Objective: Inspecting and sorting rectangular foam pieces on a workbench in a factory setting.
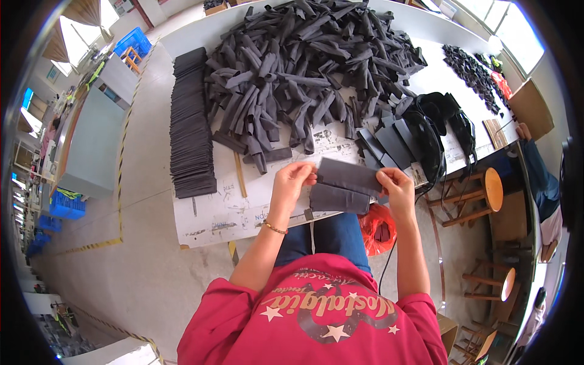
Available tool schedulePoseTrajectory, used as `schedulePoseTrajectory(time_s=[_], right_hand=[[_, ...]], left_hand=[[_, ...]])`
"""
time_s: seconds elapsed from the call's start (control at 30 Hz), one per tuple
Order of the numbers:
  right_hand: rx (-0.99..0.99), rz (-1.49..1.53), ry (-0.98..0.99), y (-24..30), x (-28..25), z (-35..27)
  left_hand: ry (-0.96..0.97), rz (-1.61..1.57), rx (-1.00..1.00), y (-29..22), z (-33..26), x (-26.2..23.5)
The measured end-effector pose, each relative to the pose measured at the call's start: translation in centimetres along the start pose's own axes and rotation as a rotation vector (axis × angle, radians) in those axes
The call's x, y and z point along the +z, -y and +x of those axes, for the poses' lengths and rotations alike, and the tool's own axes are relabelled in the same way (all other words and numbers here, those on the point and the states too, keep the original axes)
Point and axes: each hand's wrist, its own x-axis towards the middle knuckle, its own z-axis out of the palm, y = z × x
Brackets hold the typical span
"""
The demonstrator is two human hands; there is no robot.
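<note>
Between my two hands a dark grey fabric piece (350, 175), flat and rectangular, is held up over the table's near edge. My left hand (297, 174) pinches its left end, and my right hand (395, 184) grips its right end. Just beneath it lies a second dark fabric piece (340, 198) of similar shape at the table edge. Beyond my hands rises a big heap of rolled dark fabric pieces (304, 67). A long row of neatly stacked flat pieces (193, 121) runs along the left side.
Flat dark panels (389, 145) and a black cabled device (429, 128) are right of the heap. A wooden strip (240, 174) lies on the white table (207, 219). A red plastic bag (378, 228) hangs below its edge. Wooden stools (491, 189) and another person's sleeve (538, 176) are at right.
</note>
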Motion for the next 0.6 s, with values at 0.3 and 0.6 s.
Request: schedulePoseTrajectory(time_s=[0.3,0.6], right_hand=[[-0.281,-0.79,-0.232,-2.6,-2.7,-1.2],[-0.473,-1.163,-0.207,-7.1,-6.6,4.2]], left_hand=[[-0.362,0.359,0.271,-0.5,8.2,-3.6],[-0.449,1.27,0.391,1.1,16.8,-2.5]])
